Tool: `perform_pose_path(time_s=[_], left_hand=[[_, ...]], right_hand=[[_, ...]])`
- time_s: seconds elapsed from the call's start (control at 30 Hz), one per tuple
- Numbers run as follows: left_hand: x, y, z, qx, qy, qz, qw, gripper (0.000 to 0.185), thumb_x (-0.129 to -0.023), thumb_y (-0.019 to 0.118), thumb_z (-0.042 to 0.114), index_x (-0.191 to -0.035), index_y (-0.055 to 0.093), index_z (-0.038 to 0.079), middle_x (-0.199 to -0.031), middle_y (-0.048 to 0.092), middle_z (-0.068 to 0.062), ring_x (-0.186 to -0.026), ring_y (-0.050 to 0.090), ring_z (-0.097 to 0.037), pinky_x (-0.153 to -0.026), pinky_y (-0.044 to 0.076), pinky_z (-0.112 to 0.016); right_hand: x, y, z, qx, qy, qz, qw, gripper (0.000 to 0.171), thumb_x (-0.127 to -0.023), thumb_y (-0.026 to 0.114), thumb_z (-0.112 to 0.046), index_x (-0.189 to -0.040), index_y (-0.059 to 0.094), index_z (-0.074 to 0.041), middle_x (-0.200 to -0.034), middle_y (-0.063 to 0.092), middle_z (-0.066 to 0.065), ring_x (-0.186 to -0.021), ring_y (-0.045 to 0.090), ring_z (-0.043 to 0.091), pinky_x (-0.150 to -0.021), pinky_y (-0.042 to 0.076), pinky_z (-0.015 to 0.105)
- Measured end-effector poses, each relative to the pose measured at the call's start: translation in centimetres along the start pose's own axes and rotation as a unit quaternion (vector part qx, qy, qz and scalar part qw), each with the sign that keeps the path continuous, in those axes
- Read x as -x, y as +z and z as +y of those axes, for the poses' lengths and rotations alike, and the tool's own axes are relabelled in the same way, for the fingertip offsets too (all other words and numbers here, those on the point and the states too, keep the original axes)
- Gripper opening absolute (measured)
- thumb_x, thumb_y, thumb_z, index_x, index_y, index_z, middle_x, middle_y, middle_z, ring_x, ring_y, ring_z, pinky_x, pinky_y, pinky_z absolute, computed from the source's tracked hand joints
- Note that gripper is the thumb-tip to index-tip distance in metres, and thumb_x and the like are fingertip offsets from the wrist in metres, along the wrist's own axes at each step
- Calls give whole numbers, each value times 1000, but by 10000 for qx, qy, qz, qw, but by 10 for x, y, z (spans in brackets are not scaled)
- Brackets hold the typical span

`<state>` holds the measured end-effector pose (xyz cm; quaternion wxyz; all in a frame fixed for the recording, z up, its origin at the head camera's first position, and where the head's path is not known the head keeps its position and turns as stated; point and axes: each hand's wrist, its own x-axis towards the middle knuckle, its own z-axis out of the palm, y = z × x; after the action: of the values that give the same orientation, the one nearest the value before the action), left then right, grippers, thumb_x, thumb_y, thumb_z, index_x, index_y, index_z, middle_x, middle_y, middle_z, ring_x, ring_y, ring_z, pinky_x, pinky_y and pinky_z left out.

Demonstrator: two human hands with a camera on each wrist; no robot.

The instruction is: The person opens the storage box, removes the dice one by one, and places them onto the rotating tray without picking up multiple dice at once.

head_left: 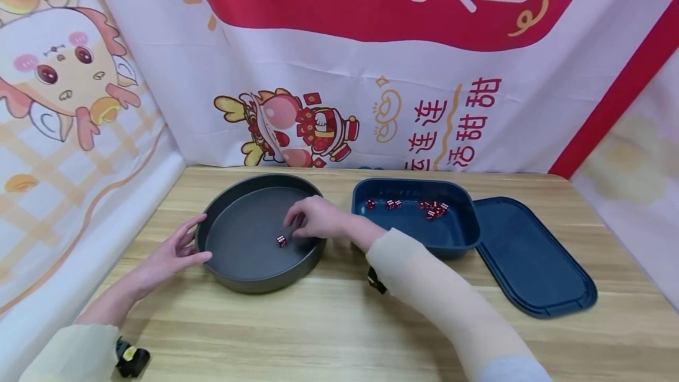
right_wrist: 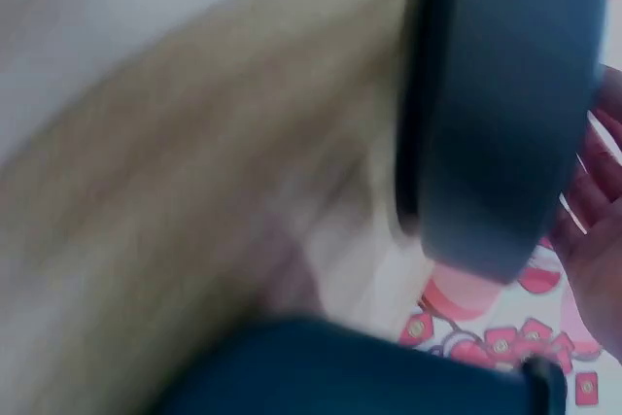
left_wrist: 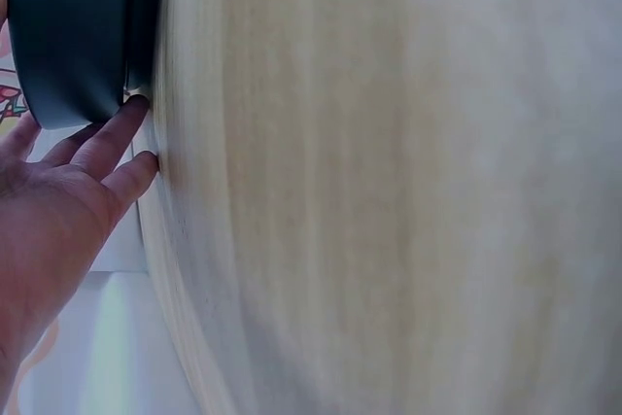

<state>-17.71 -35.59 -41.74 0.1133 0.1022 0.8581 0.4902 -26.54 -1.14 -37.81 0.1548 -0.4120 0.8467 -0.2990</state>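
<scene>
A round dark grey pan sits on the table at left. My left hand rests against its left side, fingers spread and thumb at the rim. The left wrist view shows the fingers of that hand fairly straight along the pan's outer wall. Inside the pan is a red die with white pips. Just above and right of the die, my right hand reaches over the pan's right rim with fingers loosely bent. In the right wrist view, that hand appears beyond the pan wall.
Right of the pan stands a blue rectangular container with several red dice inside. My right forearm passes in front of it. A blue lid lies at the container's right, under its edge. Printed cloth hangs behind the table.
</scene>
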Motion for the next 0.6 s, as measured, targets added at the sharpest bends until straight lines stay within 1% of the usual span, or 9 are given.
perform_pose_path(time_s=[0.1, 0.2, 0.33, 0.47, 0.6], left_hand=[[0, -1, 0, 9, -5, -9, 10000, 85, -94, 66, 17, -156, 8, 13, -151, 14, -38, -130, 29, -57, -100, 31, -59], [0, -1, 0, 14, -25, -27, 10000, 86, -94, 66, 17, -156, 8, 13, -152, 13, -38, -131, 29, -57, -100, 31, -59], [0, -1, 0, 33, -43, -27, 10000, 86, -94, 66, 17, -156, 7, 12, -152, 12, -38, -131, 28, -57, -101, 30, -60], [0, -1, 0, 21, -44, -1, 10000, 86, -94, 67, 17, -156, 8, 12, -151, 12, -38, -131, 27, -58, -101, 28, -61], [-1, -1, 0, 8, -35, 15, 10000, 86, -94, 67, 17, -156, 8, 12, -151, 13, -39, -131, 27, -58, -101, 27, -61]], right_hand=[[10, -10, 3, -226, -8, 77, 9997, 26, -87, 74, -10, -113, 71, -7, -109, 67, 6, -97, 62, 19, -79, 50, 20], [20, -20, 5, -303, -5, 152, 9994, 28, -87, 74, -11, -114, 70, -6, -111, 66, 10, -99, 60, 23, -82, 51, 24], [35, -30, 9, -297, -12, 297, 9991, 27, -86, 76, -14, -112, 71, -8, -110, 67, 11, -99, 59, 25, -90, 49, 37], [48, -37, 14, -325, -82, 468, 9983, 26, -85, 77, -15, -110, 71, -9, -107, 68, 8, -97, 61, 21, -94, 48, 45], [61, -43, 22, -243, -189, 703, 9970, 25, -84, 78, -15, -109, 72, -11, -106, 68, -1, -95, 63, 16, -91, 50, 44]])
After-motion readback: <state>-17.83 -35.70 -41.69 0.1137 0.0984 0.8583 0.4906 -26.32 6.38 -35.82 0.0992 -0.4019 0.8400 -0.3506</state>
